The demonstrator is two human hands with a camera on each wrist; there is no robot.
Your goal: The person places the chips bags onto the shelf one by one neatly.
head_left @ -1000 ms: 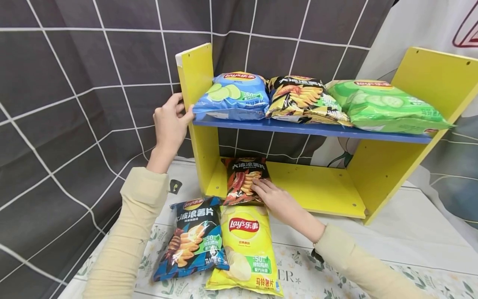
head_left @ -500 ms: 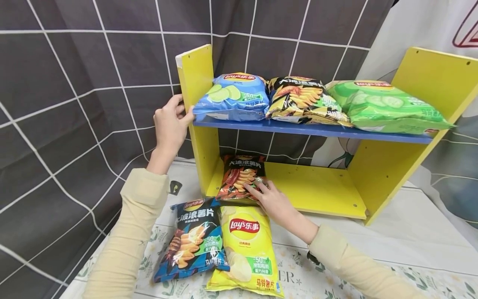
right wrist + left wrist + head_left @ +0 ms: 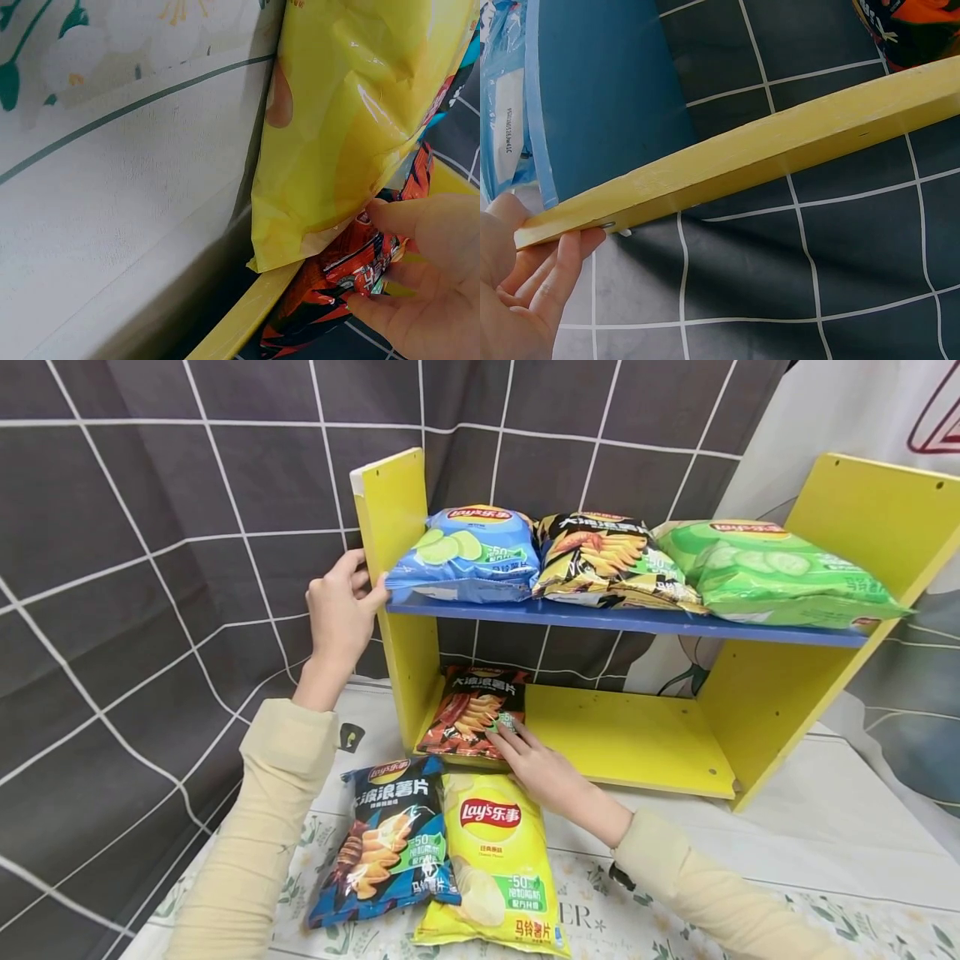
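Observation:
In the head view, my left hand (image 3: 341,610) grips the front edge of the yellow side panel of a small shelf (image 3: 408,693), thumb in front and fingers around the outer side. The left wrist view shows the same hand (image 3: 536,270) on the panel (image 3: 727,154). My right hand (image 3: 551,772) lies with extended fingers on the right side of a black-and-red bag of potato chips (image 3: 476,710), which rests at the left of the yellow bottom board. Up close in the right wrist view, thumb and fingertips touch the crinkled bag (image 3: 360,262).
On the blue upper board (image 3: 622,618) sit a blue chip bag (image 3: 472,556), a black-and-gold one (image 3: 607,560) and a green one (image 3: 772,572). A dark blue bag (image 3: 390,843) and a yellow bag (image 3: 498,864) lie on the tablecloth before the shelf.
The black-and-red chip bag has slid left and slightly back on the bottom board, with my right hand moving left along with it. My left hand keeps its place on the panel.

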